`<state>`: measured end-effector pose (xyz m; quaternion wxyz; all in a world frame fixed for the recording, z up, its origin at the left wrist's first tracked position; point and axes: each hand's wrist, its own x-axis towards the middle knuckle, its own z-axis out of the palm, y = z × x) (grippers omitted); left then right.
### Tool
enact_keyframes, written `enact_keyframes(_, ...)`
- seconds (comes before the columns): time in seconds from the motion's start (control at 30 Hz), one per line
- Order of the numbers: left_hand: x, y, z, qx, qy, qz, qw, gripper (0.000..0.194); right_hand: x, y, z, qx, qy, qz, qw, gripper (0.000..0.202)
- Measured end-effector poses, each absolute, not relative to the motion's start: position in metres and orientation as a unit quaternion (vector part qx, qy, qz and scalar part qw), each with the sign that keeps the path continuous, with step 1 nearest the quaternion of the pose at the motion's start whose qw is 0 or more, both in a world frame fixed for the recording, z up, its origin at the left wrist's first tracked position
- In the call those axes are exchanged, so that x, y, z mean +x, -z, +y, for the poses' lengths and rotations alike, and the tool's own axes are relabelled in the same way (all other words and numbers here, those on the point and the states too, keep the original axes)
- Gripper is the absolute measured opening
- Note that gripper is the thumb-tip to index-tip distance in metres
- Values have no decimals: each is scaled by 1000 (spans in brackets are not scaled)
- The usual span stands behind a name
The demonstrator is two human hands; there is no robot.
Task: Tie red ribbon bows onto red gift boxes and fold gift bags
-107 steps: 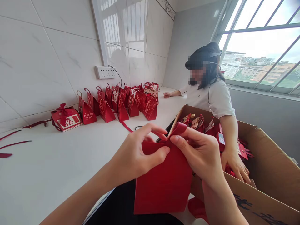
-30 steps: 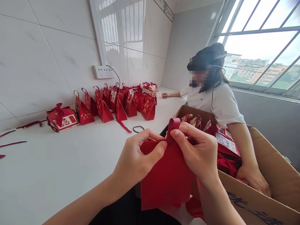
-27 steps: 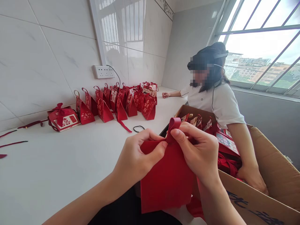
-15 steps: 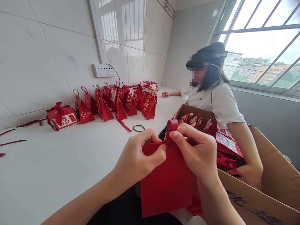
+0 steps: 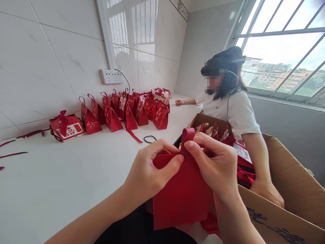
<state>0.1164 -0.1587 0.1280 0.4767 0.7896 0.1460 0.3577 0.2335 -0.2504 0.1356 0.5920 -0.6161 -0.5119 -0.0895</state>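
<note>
At six o'clock a red box [image 5: 182, 200] is held up: the left hand [image 5: 156, 166] pinches its top edge, the right hand [image 5: 215, 162] its ribbon loop [image 5: 188, 135]. From there, a cardboard carton [image 5: 291, 179] stands at three o'clock; at eleven, smaller-looking red boxes [image 5: 130, 117] line the table [image 5: 76, 186].

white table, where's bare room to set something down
The white table is barest between the red boxes, the black band, the loose ribbons and the left hand. A smaller free patch lies between the boxes and the carton. Crowded: along the wall, where boxes stand close together, and inside the carton.
</note>
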Motion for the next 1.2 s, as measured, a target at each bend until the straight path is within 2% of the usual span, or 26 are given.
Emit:
enact_keyframes(0.23,115,-131,-161,795,-325,163,485,15,235,-132,-250,-610,102,-515,593,15)
enact_keyframes(0.37,115,-133,-163,779,-323,161,513,6,235,-131,-251,-616,112,-512,588,14)
enact_keyframes(0.53,117,-128,-164,762,-342,138,533,8,235,-129,-253,-608,116,-520,589,15)
enact_keyframes(0.8,116,-129,-164,800,-346,158,463,10,235,-123,-254,-604,145,-524,584,16)
enact_keyframes(1.03,114,-135,-163,799,-331,175,470,22,231,-127,-254,-594,128,-538,585,14)
enact_keyframes(1.2,115,-133,-162,807,-345,170,449,24,229,-121,-249,-595,140,-514,601,16)
